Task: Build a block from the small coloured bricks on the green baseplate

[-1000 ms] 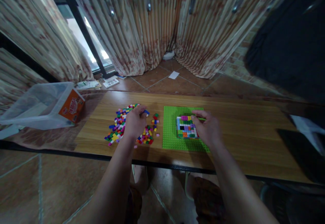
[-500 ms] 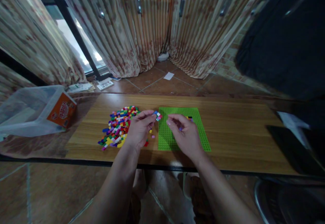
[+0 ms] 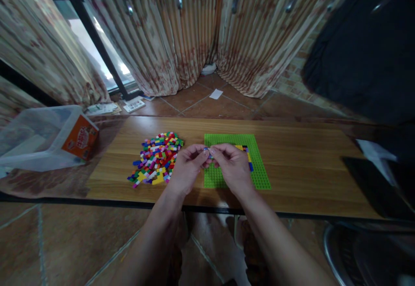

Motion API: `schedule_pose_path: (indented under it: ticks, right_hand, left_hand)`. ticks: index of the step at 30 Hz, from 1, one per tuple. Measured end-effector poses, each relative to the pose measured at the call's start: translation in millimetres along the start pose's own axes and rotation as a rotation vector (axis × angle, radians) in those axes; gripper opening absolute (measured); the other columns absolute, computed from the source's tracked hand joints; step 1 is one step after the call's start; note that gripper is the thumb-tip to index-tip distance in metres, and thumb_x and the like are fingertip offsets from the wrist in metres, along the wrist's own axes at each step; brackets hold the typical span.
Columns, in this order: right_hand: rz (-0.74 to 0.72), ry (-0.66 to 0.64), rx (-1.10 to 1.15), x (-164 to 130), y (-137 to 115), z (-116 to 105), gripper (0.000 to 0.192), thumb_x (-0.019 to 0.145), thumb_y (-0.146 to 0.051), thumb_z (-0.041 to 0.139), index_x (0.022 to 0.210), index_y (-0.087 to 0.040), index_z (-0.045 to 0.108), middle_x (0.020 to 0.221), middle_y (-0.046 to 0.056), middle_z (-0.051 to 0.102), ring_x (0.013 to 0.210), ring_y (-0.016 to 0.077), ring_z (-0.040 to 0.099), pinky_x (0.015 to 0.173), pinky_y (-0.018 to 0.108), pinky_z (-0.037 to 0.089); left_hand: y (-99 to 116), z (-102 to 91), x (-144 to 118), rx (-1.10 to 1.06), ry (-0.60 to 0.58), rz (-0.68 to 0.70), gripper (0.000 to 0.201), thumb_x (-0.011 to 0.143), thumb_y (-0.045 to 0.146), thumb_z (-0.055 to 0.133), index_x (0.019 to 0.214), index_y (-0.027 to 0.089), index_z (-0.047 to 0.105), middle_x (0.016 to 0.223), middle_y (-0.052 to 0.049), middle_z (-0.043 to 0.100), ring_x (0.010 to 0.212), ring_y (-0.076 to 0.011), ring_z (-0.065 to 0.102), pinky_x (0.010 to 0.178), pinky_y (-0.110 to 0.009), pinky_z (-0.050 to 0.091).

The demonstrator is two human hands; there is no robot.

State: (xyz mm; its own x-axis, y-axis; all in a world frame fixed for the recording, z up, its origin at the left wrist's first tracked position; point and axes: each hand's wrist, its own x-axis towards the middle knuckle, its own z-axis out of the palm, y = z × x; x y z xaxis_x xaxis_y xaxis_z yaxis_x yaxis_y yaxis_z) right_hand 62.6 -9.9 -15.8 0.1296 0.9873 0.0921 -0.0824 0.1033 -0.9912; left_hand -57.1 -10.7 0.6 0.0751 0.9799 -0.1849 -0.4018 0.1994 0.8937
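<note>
Over the left edge of the green baseplate (image 3: 262, 178), my two hands meet fingertip to fingertip. My left hand (image 3: 185, 169) is closed, pinching a small cluster of toy bricks (image 3: 206, 150) with blue showing; fingers cover most of it. My right hand (image 3: 236, 167) is also closed, its thumb and forefinger pressed on the same cluster from the right. Part of a row of coloured bricks (image 3: 249, 158) on the baseplate shows beyond my right hand, which hides the rest. A loose pile of mixed toy bricks (image 3: 158, 158) lies left of my left hand.
The wooden table (image 3: 301, 165) runs wide to both sides. A clear plastic bin (image 3: 42, 147) with an orange label stands at the far left. A dark flat object (image 3: 363, 186) and white paper (image 3: 376, 154) lie at the right end. Curtains (image 3: 194, 39) hang behind.
My hands, apart half a second ago, have come together. My right hand now grips the brick cluster that my left hand was holding up. The view has shifted slightly.
</note>
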Motion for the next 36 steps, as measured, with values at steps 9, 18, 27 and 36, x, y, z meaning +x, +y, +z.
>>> schedule_pose_path:
  ticks: [9, 18, 27, 36]
  right_hand:
    - [0.144, 0.015, 0.189, -1.5, 3.5, 18.8, 0.021, 0.069, -0.040, 0.076, 0.076, -0.021, 0.071, 0.060, -0.002, 0.067, 0.049, 0.0129, 0.057, 0.048, 0.028, 0.051]
    - [0.102, -0.083, -0.179, 5.9, 33.9, 39.8, 0.022, 0.081, -0.039, 0.062, 0.090, -0.023, 0.073, 0.080, 0.003, 0.075, 0.068, 0.0194, 0.069, 0.064, 0.035, 0.058]
    - [-0.150, -0.202, -0.525, 2.2, 29.7, 48.7, 0.022, 0.088, -0.028, 0.056, 0.100, -0.020, 0.073, 0.095, 0.007, 0.075, 0.083, 0.0203, 0.069, 0.078, 0.036, 0.053]
    - [-0.453, -0.626, -0.768, -47.6, 19.6, 57.5, 0.007, 0.085, -0.022, 0.070, 0.085, -0.024, 0.076, 0.095, 0.005, 0.067, 0.093, 0.0220, 0.057, 0.080, 0.036, 0.046]
  left_hand:
    - [4.2, -18.8, 2.7, -0.130, 0.020, -0.135, 0.032, 0.056, 0.027, 0.088, 0.076, 0.011, 0.069, 0.059, -0.001, 0.065, 0.051, -0.0091, 0.059, 0.051, -0.020, 0.045]
    - [19.2, -49.4, 3.8, -0.066, 0.273, 0.005, 0.028, 0.056, 0.024, 0.086, 0.071, 0.013, 0.065, 0.064, 0.002, 0.064, 0.057, -0.0089, 0.062, 0.061, -0.022, 0.051]
    - [32.4, -78.6, 1.0, 0.077, 0.379, 0.029, 0.027, 0.059, 0.024, 0.082, 0.075, 0.014, 0.064, 0.065, 0.000, 0.067, 0.059, -0.0115, 0.064, 0.065, -0.025, 0.052]
    - [41.8, -84.4, -2.7, -0.003, 0.386, 0.108, 0.024, 0.058, 0.023, 0.081, 0.071, 0.015, 0.062, 0.058, 0.004, 0.061, 0.052, -0.0077, 0.058, 0.054, -0.019, 0.045]
